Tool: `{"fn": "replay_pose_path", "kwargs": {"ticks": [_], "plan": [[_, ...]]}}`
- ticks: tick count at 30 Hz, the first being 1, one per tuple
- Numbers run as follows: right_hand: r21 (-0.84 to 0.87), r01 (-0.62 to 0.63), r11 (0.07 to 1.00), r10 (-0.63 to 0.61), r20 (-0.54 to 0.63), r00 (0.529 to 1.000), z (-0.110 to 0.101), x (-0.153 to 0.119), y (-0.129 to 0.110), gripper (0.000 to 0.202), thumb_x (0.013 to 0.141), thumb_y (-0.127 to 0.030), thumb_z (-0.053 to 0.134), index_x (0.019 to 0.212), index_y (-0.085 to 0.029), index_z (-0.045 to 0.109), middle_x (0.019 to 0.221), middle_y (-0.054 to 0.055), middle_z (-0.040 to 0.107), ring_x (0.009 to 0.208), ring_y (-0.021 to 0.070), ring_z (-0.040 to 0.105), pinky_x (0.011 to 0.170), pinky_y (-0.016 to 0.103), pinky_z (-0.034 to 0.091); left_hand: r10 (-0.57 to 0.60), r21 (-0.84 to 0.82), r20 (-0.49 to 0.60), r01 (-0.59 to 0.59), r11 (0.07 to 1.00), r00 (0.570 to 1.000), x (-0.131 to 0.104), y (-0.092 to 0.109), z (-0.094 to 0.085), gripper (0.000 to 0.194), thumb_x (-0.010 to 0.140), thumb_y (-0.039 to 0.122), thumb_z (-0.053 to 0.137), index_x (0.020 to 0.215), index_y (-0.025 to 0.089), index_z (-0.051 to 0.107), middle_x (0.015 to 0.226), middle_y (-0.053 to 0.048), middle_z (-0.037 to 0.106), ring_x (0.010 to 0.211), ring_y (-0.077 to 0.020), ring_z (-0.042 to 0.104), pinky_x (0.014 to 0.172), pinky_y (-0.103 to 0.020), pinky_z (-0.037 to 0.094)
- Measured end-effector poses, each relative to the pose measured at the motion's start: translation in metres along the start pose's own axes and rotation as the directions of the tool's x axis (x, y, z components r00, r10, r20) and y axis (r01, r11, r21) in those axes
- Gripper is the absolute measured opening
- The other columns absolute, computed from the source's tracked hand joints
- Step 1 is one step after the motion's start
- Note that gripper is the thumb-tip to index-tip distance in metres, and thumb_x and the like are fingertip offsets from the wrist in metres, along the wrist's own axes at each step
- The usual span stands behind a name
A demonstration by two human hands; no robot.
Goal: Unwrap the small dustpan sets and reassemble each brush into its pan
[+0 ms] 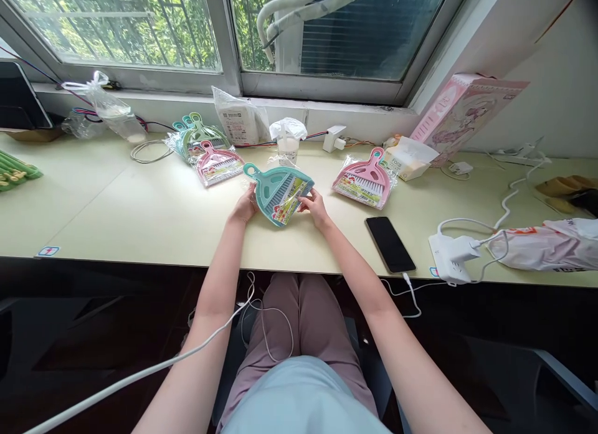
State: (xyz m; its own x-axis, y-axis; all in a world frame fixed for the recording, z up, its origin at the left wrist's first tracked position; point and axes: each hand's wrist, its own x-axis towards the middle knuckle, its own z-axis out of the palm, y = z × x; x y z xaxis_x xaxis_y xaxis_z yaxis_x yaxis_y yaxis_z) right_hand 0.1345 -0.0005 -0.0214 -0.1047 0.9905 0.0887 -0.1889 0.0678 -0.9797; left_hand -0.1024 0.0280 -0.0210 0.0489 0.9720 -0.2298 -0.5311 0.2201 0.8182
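Note:
A teal dustpan and brush set (pixel 283 192) in clear wrapping is held between both hands above the desk (pixel 154 216). My left hand (pixel 245 205) grips its left edge, with the fingers partly hidden behind it. On its right edge, my right hand (pixel 314 207) closes with thumb and fingers. The set's handle points up and left. A pink wrapped set (pixel 365 179) lies to the right. Back left, another pink set (pixel 218 164) lies beside several green and blue ones (pixel 196 136).
A black phone (pixel 390 244) lies on a cable near the front edge. Farther right are a power strip (pixel 451 258) and a plastic bag (pixel 546 244). Along the window stand a lidded cup (pixel 288 142), a tissue pack (pixel 410 157) and a pink box (pixel 469 116).

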Motion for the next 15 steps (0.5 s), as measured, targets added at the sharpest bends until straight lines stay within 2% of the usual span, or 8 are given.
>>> {"fn": "replay_pose_path", "kwargs": {"ticks": [5,8,9,10,12,13,14,15], "plan": [[-0.010,-0.009,1.000,0.010,0.028,1.000,0.000,0.000,-0.003,0.042,0.065,-0.035,0.071,0.102,-0.023,0.057,0.064,-0.007,0.066,0.047,0.0112,0.058,0.054,0.028,0.053,0.031,-0.025,-0.047,-0.033,0.999,0.998,-0.002,0.007,-0.003,0.037,0.104,0.042,0.042,0.128,0.021,0.062,0.082,-0.006,0.074,0.080,-0.0209,0.073,0.078,-0.032,0.058],[-0.007,-0.015,1.000,0.015,0.032,0.999,-0.004,0.000,-0.004,0.040,0.064,-0.033,0.070,0.101,-0.021,0.059,0.070,-0.005,0.069,0.046,0.0098,0.056,0.053,0.028,0.052,0.127,-0.122,-0.169,-0.149,0.981,0.977,0.000,0.018,-0.014,0.046,0.106,0.047,0.030,0.137,0.023,0.055,0.101,-0.010,0.076,0.092,-0.0205,0.074,0.085,-0.034,0.057],[-0.006,-0.020,1.000,0.020,0.035,0.999,-0.006,0.000,-0.005,0.040,0.064,-0.032,0.069,0.101,-0.021,0.060,0.071,-0.005,0.070,0.046,0.0093,0.055,0.052,0.027,0.051,0.178,-0.159,-0.245,-0.221,0.962,0.953,0.000,0.023,-0.020,0.051,0.107,0.049,0.025,0.142,0.024,0.050,0.113,-0.012,0.074,0.098,-0.0201,0.073,0.088,-0.034,0.057],[-0.003,-0.027,1.000,0.027,0.037,0.999,-0.007,0.000,-0.005,0.039,0.064,-0.032,0.069,0.101,-0.020,0.062,0.071,-0.004,0.070,0.045,0.0089,0.054,0.052,0.027,0.051,0.230,-0.182,-0.342,-0.304,0.935,0.911,0.001,0.028,-0.027,0.056,0.106,0.052,0.021,0.147,0.023,0.044,0.125,-0.014,0.070,0.107,-0.0198,0.071,0.090,-0.033,0.056],[0.020,-0.042,0.999,0.041,0.036,0.999,-0.008,0.000,-0.006,0.037,0.064,-0.031,0.069,0.099,-0.020,0.063,0.068,-0.005,0.069,0.046,0.0087,0.054,0.053,0.026,0.050,0.319,-0.153,-0.525,-0.457,0.877,0.789,0.002,0.036,-0.042,0.069,0.103,0.062,0.019,0.157,0.021,0.030,0.148,-0.017,0.055,0.127,-0.0192,0.062,0.096,-0.030,0.054],[0.042,-0.047,0.998,0.046,0.030,0.999,-0.008,0.000,-0.006,0.037,0.063,-0.031,0.069,0.098,-0.020,0.063,0.067,-0.006,0.068,0.047,0.0084,0.054,0.053,0.025,0.050,0.362,-0.112,-0.587,-0.515,0.850,0.725,0.002,0.039,-0.048,0.076,0.100,0.068,0.021,0.160,0.021,0.022,0.155,-0.017,0.046,0.137,-0.0188,0.054,0.099,-0.028,0.052],[0.070,-0.049,0.996,0.047,0.019,0.999,-0.008,0.000,-0.007,0.036,0.063,-0.031,0.070,0.098,-0.021,0.063,0.067,-0.007,0.068,0.047,0.0079,0.053,0.054,0.024,0.050,0.394,-0.079,-0.614,-0.550,0.831,0.684,0.001,0.041,-0.052,0.083,0.097,0.073,0.023,0.162,0.022,0.016,0.160,-0.016,0.039,0.144,-0.0184,0.046,0.102,-0.026,0.049],[0.106,-0.046,0.993,0.046,0.003,0.999,-0.007,0.000,-0.007,0.036,0.063,-0.030,0.070,0.098,-0.021,0.063,0.069,-0.007,0.069,0.047,0.0071,0.052,0.054,0.023,0.050,0.407,-0.062,-0.613,-0.555,0.829,0.677,0.001,0.042,-0.054,0.089,0.094,0.078,0.025,0.163,0.024,0.011,0.163,-0.016,0.034,0.148,-0.0184,0.040,0.105,-0.026,0.047]]}}
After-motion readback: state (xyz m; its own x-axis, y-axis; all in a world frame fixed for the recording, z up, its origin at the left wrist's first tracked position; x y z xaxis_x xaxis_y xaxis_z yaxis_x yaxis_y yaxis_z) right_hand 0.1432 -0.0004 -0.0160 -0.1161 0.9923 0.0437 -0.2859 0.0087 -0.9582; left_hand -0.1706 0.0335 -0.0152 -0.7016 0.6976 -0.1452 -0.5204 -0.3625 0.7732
